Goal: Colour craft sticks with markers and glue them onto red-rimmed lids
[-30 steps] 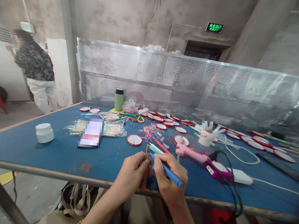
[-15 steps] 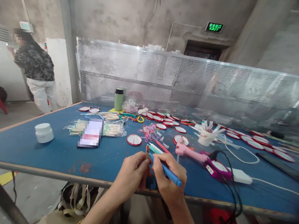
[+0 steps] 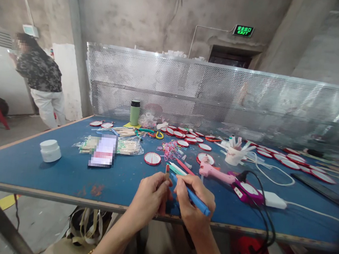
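Note:
My left hand [image 3: 150, 197] is closed around a thin stick [image 3: 167, 170] that stands upright, its reddish tip showing above my fingers. My right hand [image 3: 193, 203] grips a blue pen [image 3: 191, 195] like a marker, its tip pressed against the stick. Both hands hover over the near edge of the blue table [image 3: 63, 172]. A pink glue gun [image 3: 216, 172] lies just beyond my right hand.
Several red-rimmed round discs [image 3: 152, 158] are scattered across the table, with a white jar [image 3: 50, 150], a bag of wooden sticks [image 3: 128, 147], a green bottle [image 3: 134, 113], a cup of sticks [image 3: 234, 154], cables and a white adapter [image 3: 272, 199]. A perforated metal screen [image 3: 220, 96] backs the table. A person [image 3: 40, 78] stands far left.
My right hand and the blue pen shifted slightly against the stick. The rest looks the same.

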`<state>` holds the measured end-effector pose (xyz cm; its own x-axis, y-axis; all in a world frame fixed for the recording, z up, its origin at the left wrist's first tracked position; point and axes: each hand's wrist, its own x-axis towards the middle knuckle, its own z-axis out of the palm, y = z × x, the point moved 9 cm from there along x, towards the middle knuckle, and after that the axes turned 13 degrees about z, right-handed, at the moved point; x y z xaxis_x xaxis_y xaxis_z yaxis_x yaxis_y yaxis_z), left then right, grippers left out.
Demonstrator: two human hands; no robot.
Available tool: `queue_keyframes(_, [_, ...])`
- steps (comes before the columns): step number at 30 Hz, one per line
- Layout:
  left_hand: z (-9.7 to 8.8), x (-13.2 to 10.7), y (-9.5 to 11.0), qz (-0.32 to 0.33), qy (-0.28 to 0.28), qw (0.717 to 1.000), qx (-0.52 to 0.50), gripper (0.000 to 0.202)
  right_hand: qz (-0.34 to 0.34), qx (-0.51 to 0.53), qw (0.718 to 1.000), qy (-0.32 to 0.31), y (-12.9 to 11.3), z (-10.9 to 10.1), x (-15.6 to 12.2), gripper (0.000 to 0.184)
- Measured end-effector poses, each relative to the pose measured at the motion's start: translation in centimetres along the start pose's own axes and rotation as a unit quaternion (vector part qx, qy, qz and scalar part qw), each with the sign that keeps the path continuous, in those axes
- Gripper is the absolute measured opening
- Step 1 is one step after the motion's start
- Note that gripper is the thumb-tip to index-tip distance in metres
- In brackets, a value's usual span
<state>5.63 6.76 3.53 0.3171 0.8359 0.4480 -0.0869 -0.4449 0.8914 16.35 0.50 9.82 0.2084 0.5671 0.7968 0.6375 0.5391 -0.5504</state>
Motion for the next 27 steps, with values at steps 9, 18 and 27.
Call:
queue_keyframes(9, [0.03,-0.16,0.09,-0.001,-0.002,1.000,0.004,0.027,-0.007,0.001,1.000,-0.028,-0.23,0.37,-0.16,0.011])
queue_keyframes(18, [-0.18,-0.13,0.10,0.008,-0.001,1.000,0.028,0.028,-0.005,0.008,0.999,-0.038,-0.08,0.72,-0.05,0.010])
queue_keyframes(27, [-0.09,-0.21,-0.02,0.006,-0.003,1.000,0.022,0.028,-0.006,0.006,0.999,-0.040,-0.35,0.70,0.11,0.011])
